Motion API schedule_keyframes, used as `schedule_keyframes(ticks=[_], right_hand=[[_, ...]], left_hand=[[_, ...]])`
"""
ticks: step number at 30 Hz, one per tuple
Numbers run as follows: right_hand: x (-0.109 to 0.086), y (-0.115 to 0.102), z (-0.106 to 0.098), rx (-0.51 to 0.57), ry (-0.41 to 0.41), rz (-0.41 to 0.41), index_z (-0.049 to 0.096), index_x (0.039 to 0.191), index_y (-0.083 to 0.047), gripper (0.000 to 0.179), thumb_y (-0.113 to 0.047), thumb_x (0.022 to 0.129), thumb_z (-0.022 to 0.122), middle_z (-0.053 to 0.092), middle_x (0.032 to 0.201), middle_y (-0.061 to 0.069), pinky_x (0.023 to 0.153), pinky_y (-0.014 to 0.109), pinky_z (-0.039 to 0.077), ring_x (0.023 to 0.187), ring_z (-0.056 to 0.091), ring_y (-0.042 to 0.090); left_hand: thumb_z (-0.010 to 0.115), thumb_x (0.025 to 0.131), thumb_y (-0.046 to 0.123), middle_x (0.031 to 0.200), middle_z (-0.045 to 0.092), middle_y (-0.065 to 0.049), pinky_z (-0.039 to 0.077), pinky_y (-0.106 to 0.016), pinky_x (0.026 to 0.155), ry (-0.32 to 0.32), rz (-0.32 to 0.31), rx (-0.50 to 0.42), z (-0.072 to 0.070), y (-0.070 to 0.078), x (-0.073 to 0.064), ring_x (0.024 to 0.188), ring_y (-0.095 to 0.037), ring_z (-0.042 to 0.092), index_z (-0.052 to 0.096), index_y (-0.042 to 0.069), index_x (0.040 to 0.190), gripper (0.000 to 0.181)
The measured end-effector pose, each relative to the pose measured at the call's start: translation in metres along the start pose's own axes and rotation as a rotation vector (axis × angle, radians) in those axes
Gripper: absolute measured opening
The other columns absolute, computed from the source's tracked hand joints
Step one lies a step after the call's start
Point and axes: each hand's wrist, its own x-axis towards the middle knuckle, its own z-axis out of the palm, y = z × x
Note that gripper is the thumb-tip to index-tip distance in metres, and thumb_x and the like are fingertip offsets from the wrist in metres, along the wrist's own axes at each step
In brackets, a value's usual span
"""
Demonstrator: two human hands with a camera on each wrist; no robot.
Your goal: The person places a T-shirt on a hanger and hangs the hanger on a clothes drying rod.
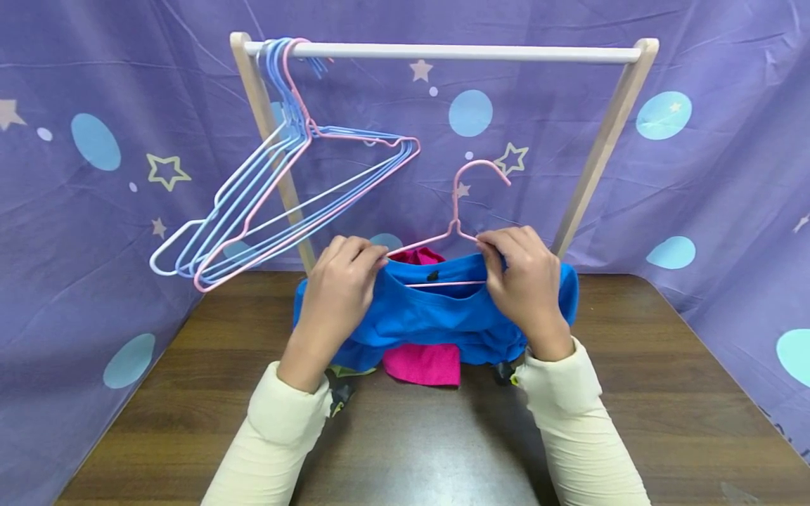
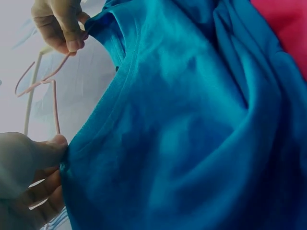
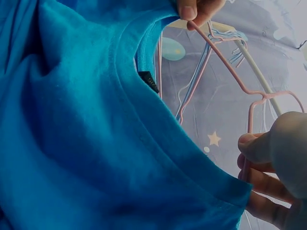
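A blue shirt [image 1: 405, 313] is held up over the table, its round neckline facing me and a dark tag [image 3: 149, 81] inside the collar. A pink wire hanger [image 1: 455, 211] sits in the neck opening, with its hook and upper shoulders showing above the collar; its ends are hidden in the cloth. My left hand [image 1: 342, 281] pinches the left side of the neckline together with the hanger's shoulder. On the other side my right hand [image 1: 522, 277] grips the hanger's right shoulder and the collar edge, thumb on the wire in the right wrist view.
Several blue, white and pink hangers [image 1: 306, 133] hang at the left end of a rack's white bar [image 1: 443, 51]. Wooden posts [image 1: 598, 147] carry the bar. Bright pink cloth [image 1: 422, 365] lies on the brown table [image 1: 664, 393] under the shirt. A patterned purple curtain [image 1: 538, 190] hangs behind.
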Motion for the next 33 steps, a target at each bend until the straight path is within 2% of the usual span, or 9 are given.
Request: schedule_keyframes(ticks=[6,14,19,23,27,30,33], right_hand=[[-0.001,-0.001,-0.001,-0.009,-0.042,0.010,0.077,0.099,-0.003,0.013,-0.013,0.098,0.069,0.075,0.093,0.011,0.070,0.045,0.055,0.085,0.066,0.030],[-0.002,0.003,0.001,0.067,-0.108,0.024,0.075,0.103,0.000,0.013,-0.009,0.094,0.074,0.074,0.098,0.014,0.077,0.045,0.053,0.088,0.064,0.032],[0.001,0.001,0.001,0.120,-0.049,0.001,0.074,0.104,0.002,0.013,-0.007,0.095,0.071,0.073,0.099,0.015,0.081,0.043,0.051,0.091,0.064,0.032],[0.002,-0.004,0.002,0.262,-0.037,0.019,0.075,0.098,0.002,0.009,-0.004,0.094,0.069,0.071,0.088,0.011,0.072,0.034,0.053,0.079,0.064,0.021],[0.001,-0.014,0.004,0.409,-0.153,0.093,0.077,0.101,-0.002,0.010,-0.006,0.095,0.069,0.071,0.087,0.003,0.068,0.029,0.055,0.075,0.064,0.011],[-0.001,-0.021,0.008,0.460,-0.239,0.158,0.077,0.106,-0.005,0.013,-0.009,0.097,0.070,0.074,0.094,0.001,0.073,0.030,0.058,0.081,0.068,0.010],[-0.003,-0.025,0.015,0.484,-0.281,0.218,0.076,0.112,-0.005,0.018,-0.012,0.098,0.069,0.076,0.101,0.004,0.077,0.032,0.061,0.088,0.070,0.012]], left_hand=[[0.069,0.098,0.009,0.093,0.067,-0.015,0.051,-0.042,0.073,-0.011,-0.016,-0.003,0.006,-0.002,-0.001,0.085,-0.033,0.059,0.073,-0.003,0.099,0.013],[0.065,0.097,0.003,0.090,0.064,-0.017,0.052,-0.041,0.073,-0.045,-0.081,0.037,0.013,-0.001,-0.004,0.082,-0.034,0.055,0.069,-0.004,0.093,0.008],[0.067,0.094,0.000,0.092,0.064,-0.018,0.052,-0.041,0.073,-0.049,-0.137,0.057,0.013,0.000,-0.005,0.085,-0.035,0.056,0.068,-0.004,0.095,0.005],[0.068,0.095,0.002,0.091,0.064,-0.018,0.051,-0.042,0.072,-0.037,-0.159,0.064,0.013,0.001,-0.005,0.084,-0.035,0.055,0.068,-0.004,0.094,0.006],[0.069,0.092,-0.002,0.091,0.064,-0.019,0.049,-0.042,0.072,-0.012,-0.171,0.069,0.013,0.002,-0.005,0.082,-0.035,0.054,0.068,-0.005,0.094,0.004],[0.069,0.091,-0.002,0.091,0.064,-0.019,0.048,-0.043,0.072,0.009,-0.179,0.070,0.013,0.003,-0.005,0.081,-0.035,0.054,0.068,-0.005,0.094,0.004],[0.068,0.093,-0.001,0.091,0.064,-0.018,0.047,-0.042,0.071,0.021,-0.192,0.071,0.014,0.004,-0.005,0.079,-0.035,0.052,0.069,-0.004,0.094,0.003]])
